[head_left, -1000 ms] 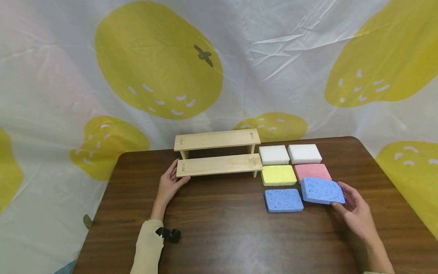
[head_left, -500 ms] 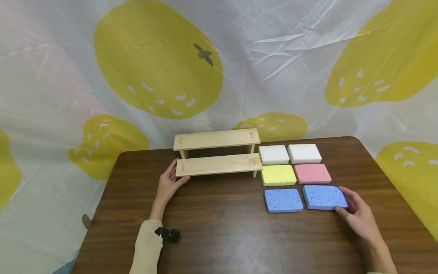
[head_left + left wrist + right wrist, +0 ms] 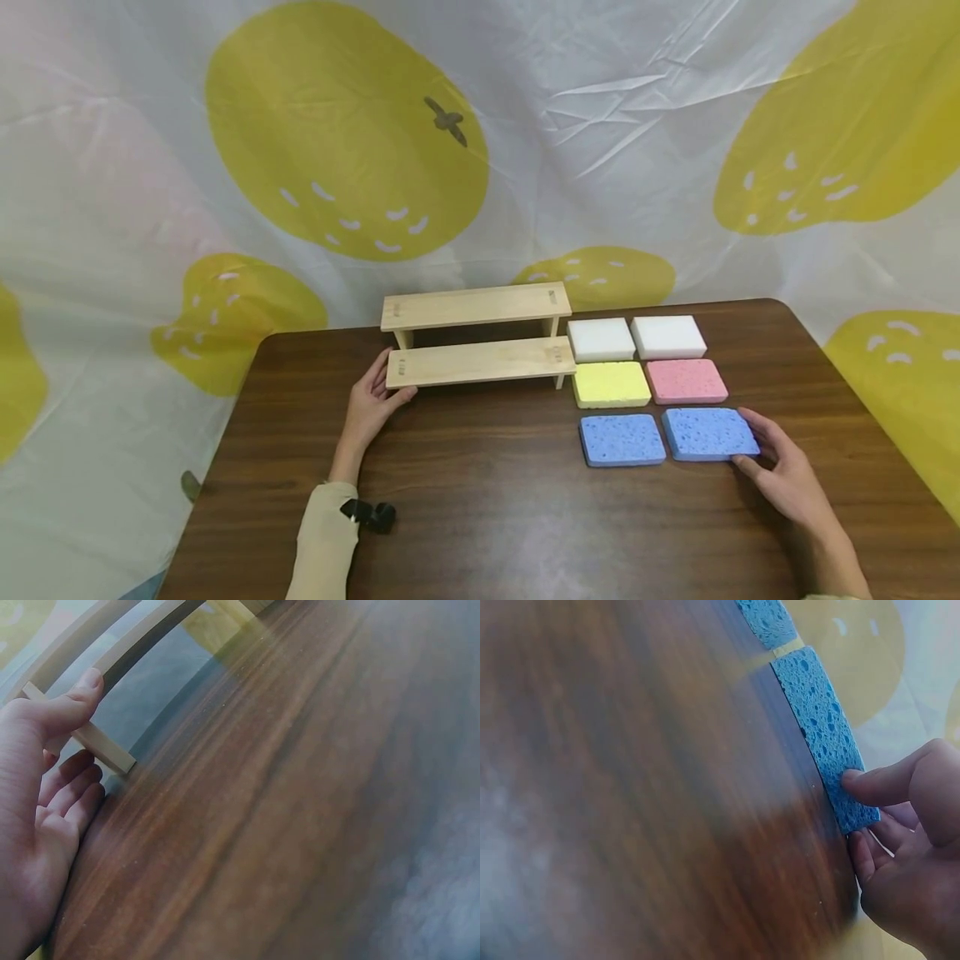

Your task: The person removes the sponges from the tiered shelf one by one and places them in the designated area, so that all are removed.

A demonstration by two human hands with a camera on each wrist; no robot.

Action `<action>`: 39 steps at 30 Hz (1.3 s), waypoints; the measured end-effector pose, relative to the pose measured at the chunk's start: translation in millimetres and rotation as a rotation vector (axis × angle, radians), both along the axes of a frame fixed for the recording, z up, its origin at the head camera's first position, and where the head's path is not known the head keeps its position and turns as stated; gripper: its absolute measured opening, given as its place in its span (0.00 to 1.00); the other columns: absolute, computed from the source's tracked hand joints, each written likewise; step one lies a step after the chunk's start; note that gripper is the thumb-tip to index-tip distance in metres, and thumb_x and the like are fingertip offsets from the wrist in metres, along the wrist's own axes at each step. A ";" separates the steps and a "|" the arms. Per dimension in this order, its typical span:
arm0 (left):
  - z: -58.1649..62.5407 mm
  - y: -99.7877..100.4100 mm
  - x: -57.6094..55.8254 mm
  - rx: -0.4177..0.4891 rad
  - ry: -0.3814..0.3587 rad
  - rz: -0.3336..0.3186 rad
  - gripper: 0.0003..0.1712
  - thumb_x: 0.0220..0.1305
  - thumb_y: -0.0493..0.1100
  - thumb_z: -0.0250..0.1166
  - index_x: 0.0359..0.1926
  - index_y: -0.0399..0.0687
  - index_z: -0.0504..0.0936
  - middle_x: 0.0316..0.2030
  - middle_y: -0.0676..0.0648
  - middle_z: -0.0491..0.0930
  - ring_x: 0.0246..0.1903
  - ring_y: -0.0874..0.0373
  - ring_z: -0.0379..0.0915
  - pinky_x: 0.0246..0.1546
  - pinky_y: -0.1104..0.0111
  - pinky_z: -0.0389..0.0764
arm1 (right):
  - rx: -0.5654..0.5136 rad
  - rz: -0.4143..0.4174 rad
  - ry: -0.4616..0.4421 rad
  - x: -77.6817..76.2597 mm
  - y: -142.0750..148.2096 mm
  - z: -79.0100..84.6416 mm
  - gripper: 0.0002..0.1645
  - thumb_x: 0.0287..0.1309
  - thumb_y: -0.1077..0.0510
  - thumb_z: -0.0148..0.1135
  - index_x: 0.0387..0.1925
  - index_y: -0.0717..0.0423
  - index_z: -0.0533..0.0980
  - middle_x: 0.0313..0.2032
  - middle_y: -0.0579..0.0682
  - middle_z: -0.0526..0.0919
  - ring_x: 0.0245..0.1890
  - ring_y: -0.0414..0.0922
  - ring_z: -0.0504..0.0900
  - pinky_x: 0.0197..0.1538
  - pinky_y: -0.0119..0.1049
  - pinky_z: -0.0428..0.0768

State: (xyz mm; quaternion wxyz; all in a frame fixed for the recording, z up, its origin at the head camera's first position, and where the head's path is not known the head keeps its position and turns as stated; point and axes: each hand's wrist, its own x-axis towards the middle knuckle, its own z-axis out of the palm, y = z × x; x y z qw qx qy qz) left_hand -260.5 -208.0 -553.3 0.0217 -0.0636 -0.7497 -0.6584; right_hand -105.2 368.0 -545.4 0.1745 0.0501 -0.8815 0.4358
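A two-step wooden shelf (image 3: 480, 363) of pale boards stands at the back of the table. My left hand (image 3: 369, 408) grips the left end of its lower step; in the left wrist view the thumb (image 3: 81, 694) lies along the front edge and the other fingers are behind the leg. On the right, a blue sponge (image 3: 708, 434) lies flat on the table, its right end pinched by my right hand (image 3: 787, 475). In the right wrist view the thumb presses the front side of that sponge (image 3: 817, 712). A second blue sponge (image 3: 622, 439) sits just left of it.
Behind the blue sponges are a yellow sponge (image 3: 611, 384) and a pink sponge (image 3: 687, 381). Two white sponge blocks (image 3: 600, 339) form the back row, close to the shelf's right end. A patterned cloth (image 3: 600, 125) hangs behind the brown table (image 3: 495, 508).
The right hand has lowered the blue sponge onto the table, in front of the pink sponge, which it partly covered before. The left hand and the shelf have stayed put.
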 end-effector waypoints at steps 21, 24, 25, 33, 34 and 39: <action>7.2 3.9 2.7 -0.011 -0.019 -0.005 0.50 0.61 0.33 0.73 0.79 0.40 0.56 0.73 0.35 0.64 0.71 0.44 0.64 0.54 0.87 0.71 | -0.058 -0.092 -0.198 3.5 6.3 27.3 0.26 0.78 0.57 0.48 0.67 0.73 0.67 0.53 0.22 0.75 0.50 0.12 0.68 0.47 0.10 0.66; -0.3 3.8 -1.6 -0.018 -0.003 -0.004 0.49 0.62 0.34 0.73 0.79 0.43 0.57 0.73 0.36 0.65 0.71 0.46 0.65 0.55 0.87 0.70 | -0.020 -0.150 -0.283 2.1 4.1 39.7 0.31 0.80 0.48 0.44 0.70 0.66 0.66 0.61 0.44 0.79 0.49 0.12 0.64 0.45 0.12 0.65; -1.8 3.8 -2.3 -0.021 0.000 -0.006 0.49 0.62 0.35 0.73 0.79 0.45 0.57 0.73 0.37 0.65 0.71 0.46 0.65 0.55 0.87 0.71 | -0.007 -0.159 -0.293 1.4 2.9 43.5 0.31 0.80 0.47 0.43 0.70 0.65 0.66 0.63 0.52 0.78 0.49 0.13 0.64 0.44 0.12 0.65; -1.7 1.4 -3.7 0.018 -0.015 -0.030 0.47 0.65 0.35 0.70 0.79 0.44 0.56 0.75 0.35 0.61 0.72 0.43 0.62 0.54 0.85 0.73 | 0.050 -0.079 -0.174 -11.0 -17.1 71.2 0.28 0.78 0.50 0.48 0.68 0.66 0.68 0.59 0.64 0.78 0.49 0.13 0.66 0.46 0.09 0.66; 0.7 0.3 -3.8 0.016 -0.023 -0.032 0.47 0.66 0.35 0.69 0.79 0.43 0.55 0.75 0.35 0.60 0.72 0.42 0.62 0.55 0.84 0.74 | 0.058 -0.063 -0.164 -12.8 -21.7 74.6 0.27 0.78 0.51 0.49 0.67 0.66 0.68 0.59 0.65 0.78 0.48 0.12 0.65 0.47 0.08 0.65; 21.3 -5.9 -2.2 -0.071 -0.080 -0.029 0.47 0.71 0.41 0.65 0.80 0.39 0.49 0.78 0.33 0.53 0.75 0.41 0.55 0.70 0.66 0.67 | 0.155 -0.013 -0.112 -20.0 -45.2 90.9 0.28 0.75 0.52 0.54 0.68 0.63 0.69 0.61 0.67 0.77 0.51 0.22 0.71 0.48 0.07 0.63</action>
